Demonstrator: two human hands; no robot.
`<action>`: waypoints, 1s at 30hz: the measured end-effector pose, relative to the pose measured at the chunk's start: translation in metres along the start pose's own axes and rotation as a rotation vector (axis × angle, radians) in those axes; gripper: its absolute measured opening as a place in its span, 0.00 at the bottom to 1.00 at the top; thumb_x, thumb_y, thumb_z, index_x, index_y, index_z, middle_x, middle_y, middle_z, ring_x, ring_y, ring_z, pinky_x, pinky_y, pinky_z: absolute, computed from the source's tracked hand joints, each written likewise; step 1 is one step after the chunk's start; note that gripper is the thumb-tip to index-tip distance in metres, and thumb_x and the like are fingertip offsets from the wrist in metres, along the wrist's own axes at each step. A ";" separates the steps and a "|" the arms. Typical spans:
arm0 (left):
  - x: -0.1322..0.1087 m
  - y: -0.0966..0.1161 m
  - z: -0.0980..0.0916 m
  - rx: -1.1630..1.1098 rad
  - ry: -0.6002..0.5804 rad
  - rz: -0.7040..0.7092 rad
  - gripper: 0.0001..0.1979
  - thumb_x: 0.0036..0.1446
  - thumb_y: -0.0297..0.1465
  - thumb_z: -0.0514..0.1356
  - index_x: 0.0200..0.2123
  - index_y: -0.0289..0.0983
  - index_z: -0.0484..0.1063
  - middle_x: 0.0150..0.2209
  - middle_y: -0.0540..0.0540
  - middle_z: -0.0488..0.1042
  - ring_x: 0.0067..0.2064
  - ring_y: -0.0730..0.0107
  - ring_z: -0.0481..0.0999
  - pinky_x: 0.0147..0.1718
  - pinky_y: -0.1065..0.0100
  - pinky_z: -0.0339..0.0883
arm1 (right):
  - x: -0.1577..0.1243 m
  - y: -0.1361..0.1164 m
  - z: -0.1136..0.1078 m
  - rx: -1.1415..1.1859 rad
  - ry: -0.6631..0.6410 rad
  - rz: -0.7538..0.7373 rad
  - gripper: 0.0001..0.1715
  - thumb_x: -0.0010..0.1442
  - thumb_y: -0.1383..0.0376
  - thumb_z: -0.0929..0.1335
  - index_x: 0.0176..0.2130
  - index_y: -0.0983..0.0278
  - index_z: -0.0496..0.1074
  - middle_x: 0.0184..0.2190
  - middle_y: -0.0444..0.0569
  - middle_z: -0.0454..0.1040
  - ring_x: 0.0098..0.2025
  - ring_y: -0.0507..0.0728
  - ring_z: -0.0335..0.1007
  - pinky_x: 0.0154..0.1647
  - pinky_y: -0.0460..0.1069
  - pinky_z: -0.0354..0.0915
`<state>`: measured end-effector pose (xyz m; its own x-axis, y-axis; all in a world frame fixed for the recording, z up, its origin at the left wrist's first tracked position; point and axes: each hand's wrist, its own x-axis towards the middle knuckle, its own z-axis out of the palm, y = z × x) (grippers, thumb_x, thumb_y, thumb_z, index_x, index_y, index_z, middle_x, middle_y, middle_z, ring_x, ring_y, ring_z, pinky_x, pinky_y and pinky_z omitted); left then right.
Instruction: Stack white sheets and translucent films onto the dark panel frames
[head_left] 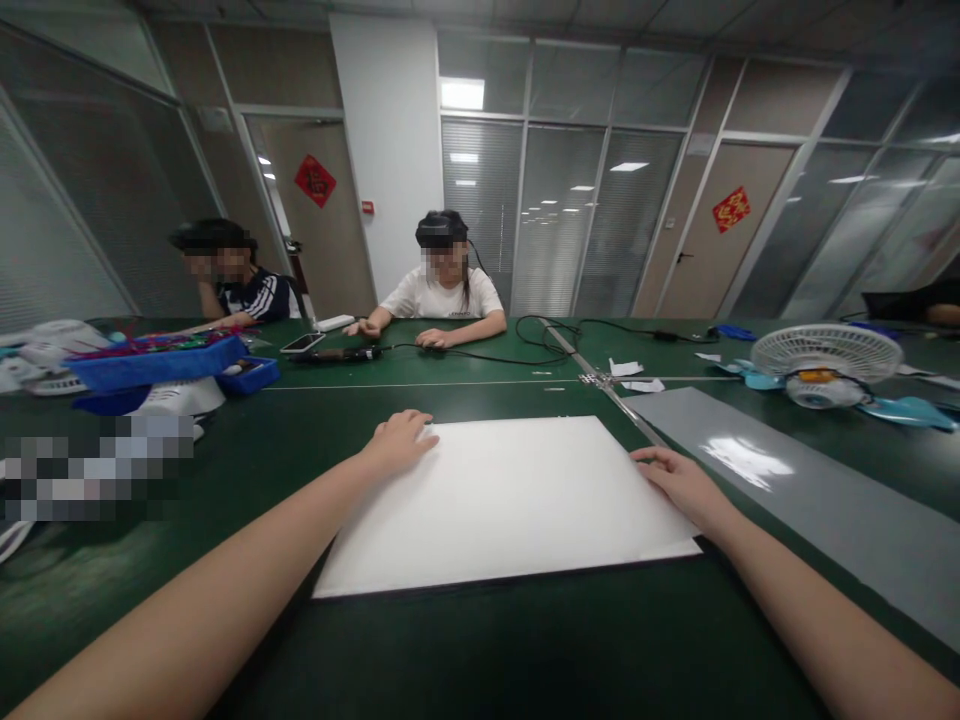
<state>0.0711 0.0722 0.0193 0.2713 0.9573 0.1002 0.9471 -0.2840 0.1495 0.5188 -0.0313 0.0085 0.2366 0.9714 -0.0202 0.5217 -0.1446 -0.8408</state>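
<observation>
We find both hands laid on a white board (510, 500) that lies flat on the dark green surface (480, 650), directly between the two forearms. The left hand (397, 440) rests palm down on the board's far left corner, its grip open, with the fingers loosely spread over the corner and closed around nothing. The right hand (675, 480) sits at the board's right edge near the far corner, also open, with its fingers bent along the rim. We cannot tell whether any fingertip hooks under the edge. With one hand at each side, the board seems to us pinned from both ends, which would hold it flat and square to the body rather than lifted. Nothing lies on the board between the grips. Just outside the right grip a grey sheet (825, 520) lies flat, running away at an angle, close to the board but apart from the hand. Beyond it, well off from that grip, a small white fan (825, 362) lies on its back. Far out past the left grip are blue trays (154, 362) stacked with small parts. Ahead of both grips, across the surface, two people (442, 295) sit with their own hands near a phone (302, 343) and a black cable (480, 355), well clear of the board.
</observation>
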 end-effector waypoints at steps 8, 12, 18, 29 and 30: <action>0.010 0.004 0.004 0.059 -0.071 -0.041 0.31 0.56 0.50 0.49 0.58 0.40 0.64 0.60 0.35 0.63 0.61 0.44 0.60 0.53 0.44 0.56 | -0.009 -0.015 -0.004 -0.010 -0.041 0.024 0.17 0.53 0.58 0.67 0.41 0.63 0.73 0.22 0.42 0.66 0.23 0.51 0.60 0.23 0.46 0.55; 0.008 0.007 0.002 0.068 -0.080 -0.047 0.31 0.57 0.50 0.48 0.58 0.40 0.64 0.61 0.36 0.63 0.61 0.45 0.59 0.53 0.46 0.57 | -0.004 -0.006 -0.005 -0.005 -0.062 0.028 0.18 0.54 0.57 0.67 0.42 0.63 0.73 0.25 0.43 0.69 0.24 0.51 0.61 0.23 0.46 0.55; 0.003 0.008 0.004 0.071 -0.055 -0.042 0.30 0.57 0.49 0.48 0.57 0.40 0.65 0.60 0.37 0.63 0.60 0.47 0.60 0.53 0.47 0.57 | 0.008 0.010 -0.005 0.023 -0.094 -0.017 0.22 0.54 0.55 0.68 0.45 0.64 0.72 0.26 0.42 0.69 0.23 0.50 0.60 0.23 0.45 0.54; 0.005 0.004 0.003 0.047 -0.036 -0.021 0.28 0.55 0.50 0.49 0.51 0.41 0.69 0.58 0.37 0.65 0.59 0.48 0.62 0.52 0.46 0.58 | 0.005 0.006 -0.007 0.007 -0.104 0.013 0.20 0.55 0.56 0.67 0.45 0.63 0.73 0.27 0.43 0.71 0.25 0.51 0.63 0.25 0.45 0.57; 0.007 0.003 0.004 0.042 -0.037 -0.025 0.27 0.56 0.50 0.49 0.51 0.41 0.69 0.58 0.37 0.65 0.59 0.48 0.62 0.52 0.46 0.58 | 0.006 0.006 -0.007 0.007 -0.109 0.016 0.20 0.55 0.56 0.67 0.45 0.63 0.73 0.27 0.43 0.72 0.25 0.51 0.63 0.25 0.45 0.57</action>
<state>0.0766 0.0780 0.0171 0.2531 0.9655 0.0607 0.9598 -0.2585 0.1096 0.5290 -0.0281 0.0067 0.1539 0.9838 -0.0919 0.5131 -0.1590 -0.8435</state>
